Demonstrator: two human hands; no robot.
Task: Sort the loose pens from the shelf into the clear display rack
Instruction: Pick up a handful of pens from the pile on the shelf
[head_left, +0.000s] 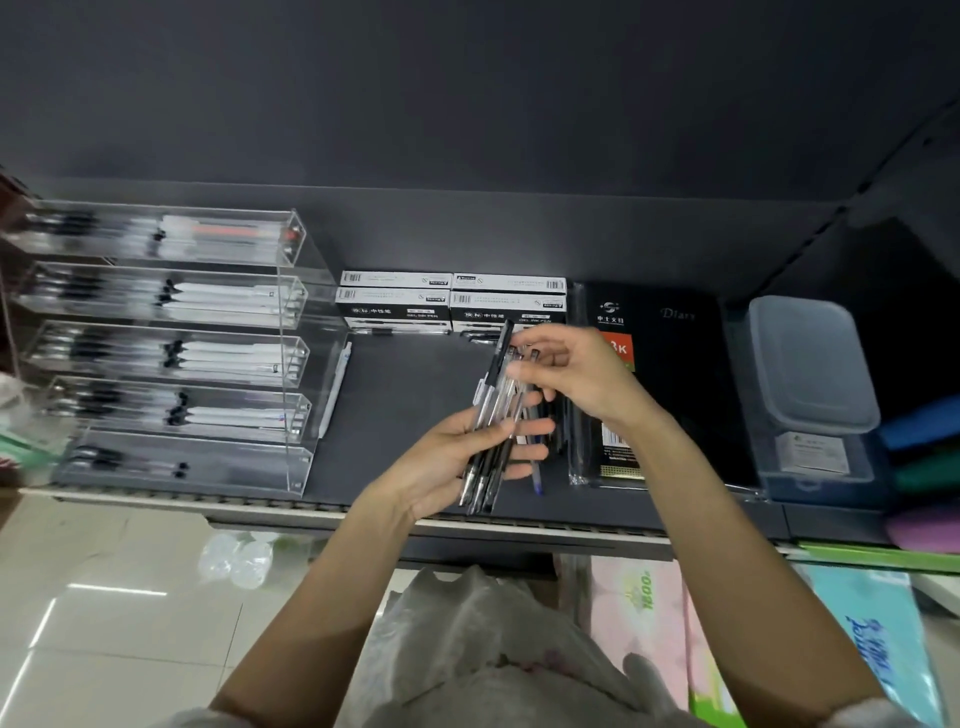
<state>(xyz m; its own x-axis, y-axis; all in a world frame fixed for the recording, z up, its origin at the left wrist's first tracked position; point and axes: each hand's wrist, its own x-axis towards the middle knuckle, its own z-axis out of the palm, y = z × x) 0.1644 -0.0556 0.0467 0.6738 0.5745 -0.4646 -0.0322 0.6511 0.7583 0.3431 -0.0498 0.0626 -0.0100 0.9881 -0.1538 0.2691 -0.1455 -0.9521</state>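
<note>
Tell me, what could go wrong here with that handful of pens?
1. The left hand holds a loose bundle of pens over the shelf's front edge; if the right hand tugs one out, others could slip and drop to the floor.
2. A white pen leans against the side of the clear display rack; reaching toward the rack might knock it over.
3. The rack's trays look fairly full, so a crowded tray might spill pens.

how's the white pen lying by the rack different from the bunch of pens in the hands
The white pen is single, opaque white, and lies untouched on the shelf beside the clear rack. The bunch of pens is several clear-barrelled pens with black parts, held above the shelf by the left hand, with the right hand at their tops. Both point roughly front to back.
</note>
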